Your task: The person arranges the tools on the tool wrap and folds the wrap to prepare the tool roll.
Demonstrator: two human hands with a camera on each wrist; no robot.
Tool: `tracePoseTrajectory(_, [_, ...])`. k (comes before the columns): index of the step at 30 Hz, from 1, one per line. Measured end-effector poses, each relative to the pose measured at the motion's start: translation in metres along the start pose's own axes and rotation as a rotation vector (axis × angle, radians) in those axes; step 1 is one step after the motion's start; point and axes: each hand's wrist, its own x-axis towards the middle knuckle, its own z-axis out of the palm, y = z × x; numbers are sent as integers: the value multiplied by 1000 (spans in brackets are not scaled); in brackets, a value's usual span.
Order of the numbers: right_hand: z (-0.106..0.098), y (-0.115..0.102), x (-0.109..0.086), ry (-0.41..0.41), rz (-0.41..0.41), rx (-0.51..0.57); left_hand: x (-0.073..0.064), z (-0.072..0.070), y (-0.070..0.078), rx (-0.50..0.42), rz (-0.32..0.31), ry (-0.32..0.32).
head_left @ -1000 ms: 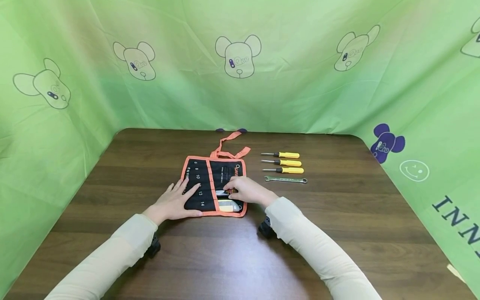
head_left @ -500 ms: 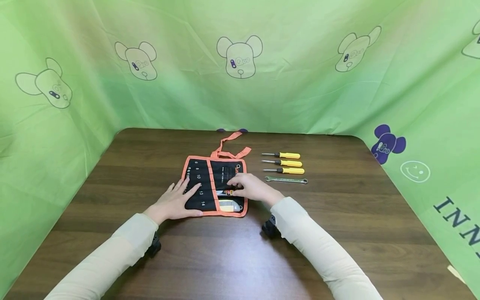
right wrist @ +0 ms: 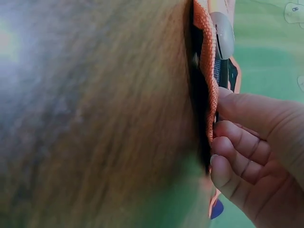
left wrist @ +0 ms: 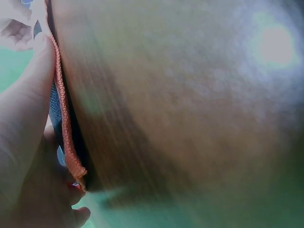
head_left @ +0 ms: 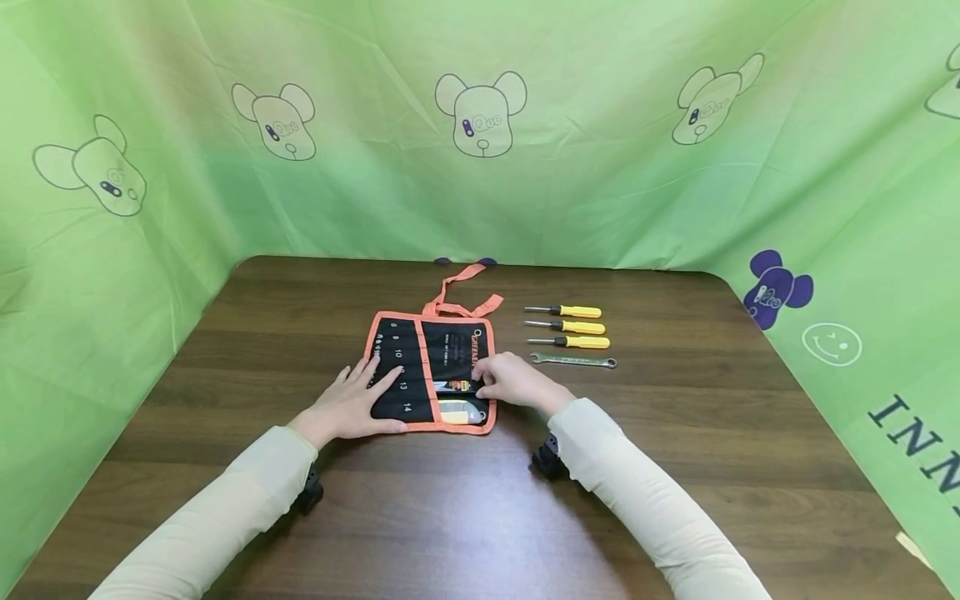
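Note:
A black tool roll [head_left: 452,342] with orange trim lies unrolled on the table. My left hand [head_left: 348,406] rests on its numbered left half with fingers spread, the thumb along the front edge. At the right side, my right hand [head_left: 517,383] pinches the right end of a flat black strip [head_left: 453,387] with a red and yellow label, which lies across the roll. In the right wrist view, the thumb [right wrist: 247,109] and curled fingers meet at the roll's orange edge [right wrist: 209,61]; the fingertips are partly hidden. A grey and cream utility knife [head_left: 459,412] sits in front of the strip.
Right of the roll lie three yellow-handled screwdrivers [head_left: 577,327] in a column, with a combination wrench [head_left: 573,361] in front of them. Orange tie straps [head_left: 465,306] trail behind the roll. Green printed cloth [head_left: 480,200] surrounds the wooden table [head_left: 465,517].
My right hand has let go of the strip's middle, slid right, and closed its fingers at the strip's right end. The left hand has stayed in place on the roll.

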Motion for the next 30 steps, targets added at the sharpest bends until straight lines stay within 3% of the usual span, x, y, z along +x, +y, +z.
tracePoseTrajectory(6, [2, -6, 7, -23, 9, -26, 0, 1, 0, -3, -9, -2])
tracePoseTrajectory(14, [7, -17, 17, -15, -43, -97, 1, 2, -1, -6, -8, 9])
tracePoseTrajectory(30, [15, -33, 31, -11, -24, -63, 1, 4, 0, -4, -2, 27])
